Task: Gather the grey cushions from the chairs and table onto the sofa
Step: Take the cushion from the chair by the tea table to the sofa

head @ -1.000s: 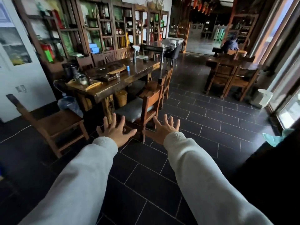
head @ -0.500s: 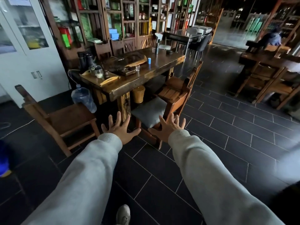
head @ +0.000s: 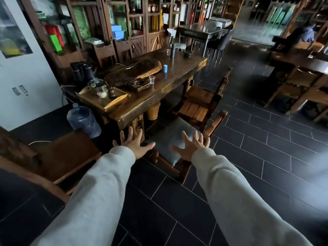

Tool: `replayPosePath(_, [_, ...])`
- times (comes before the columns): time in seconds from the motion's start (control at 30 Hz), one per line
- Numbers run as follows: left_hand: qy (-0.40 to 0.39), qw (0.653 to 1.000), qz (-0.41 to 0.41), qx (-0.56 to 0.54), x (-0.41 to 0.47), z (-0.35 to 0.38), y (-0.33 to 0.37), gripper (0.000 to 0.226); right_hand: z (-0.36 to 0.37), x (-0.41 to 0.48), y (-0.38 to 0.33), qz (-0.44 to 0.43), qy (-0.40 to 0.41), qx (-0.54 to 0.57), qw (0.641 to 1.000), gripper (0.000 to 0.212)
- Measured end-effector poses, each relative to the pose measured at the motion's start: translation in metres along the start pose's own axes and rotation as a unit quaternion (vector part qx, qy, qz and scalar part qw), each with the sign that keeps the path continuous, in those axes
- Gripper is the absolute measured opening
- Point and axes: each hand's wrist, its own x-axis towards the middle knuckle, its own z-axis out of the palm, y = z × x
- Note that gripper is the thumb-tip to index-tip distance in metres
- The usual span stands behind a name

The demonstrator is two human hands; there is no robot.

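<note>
A grey cushion (head: 170,139) lies on the seat of a wooden chair (head: 215,121) beside the long wooden table (head: 159,98). My left hand (head: 134,145) is stretched out, fingers spread and empty, just left of the cushion's near corner. My right hand (head: 192,146) hovers over the cushion's right side, fingers apart, holding nothing. Both arms wear light grey sleeves. No sofa is in view.
A second wooden chair (head: 202,98) stands behind the cushioned one, and a bare chair (head: 53,157) is at the near left. A water jug (head: 83,119) and a wicker bin (head: 153,110) sit by the table. A tea tray (head: 104,96) rests on it. Dark tiled floor stretches right.
I have moved closer to the table and the view has tilted down. Both open hands now reach the cushioned chair, the right one over the cushion.
</note>
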Motion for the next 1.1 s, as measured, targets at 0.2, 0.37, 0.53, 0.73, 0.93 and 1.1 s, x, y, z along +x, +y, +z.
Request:
replayPosePath(0.2, [-0.026,1.000,0.004,0.009,0.126,-0.004,0.019,0.097,-0.005,0.122,0.001,0.013,-0.030,0.023,0.999,0.104])
replayPosePath(0.37, [-0.051,0.999,-0.002,0.015,0.250,0.007,0.039,0.098,0.012,0.253,0.007,0.040,-0.072,0.060,0.995,0.102])
replayPosePath(0.53, [-0.095,0.995,-0.019,0.026,0.360,0.011,0.062,0.097,0.035,0.361,0.017,0.091,-0.144,0.095,0.981,0.100])
replayPosePath(0.73, [-0.186,0.983,-0.012,0.000,0.467,0.024,0.088,0.097,0.086,0.433,0.031,0.188,-0.209,0.215,0.935,0.100])
replayPosePath(0.93, [-0.248,0.965,0.081,0.019,0.600,0.052,0.156,0.090,0.175,0.452,0.034,0.355,-0.241,0.379,0.820,0.094])
replayPosePath(1.1, [-0.285,0.922,0.219,0.146,0.707,0.102,0.223,0.086,0.247,0.464,0.014,0.526,-0.207,0.488,0.665,0.098])
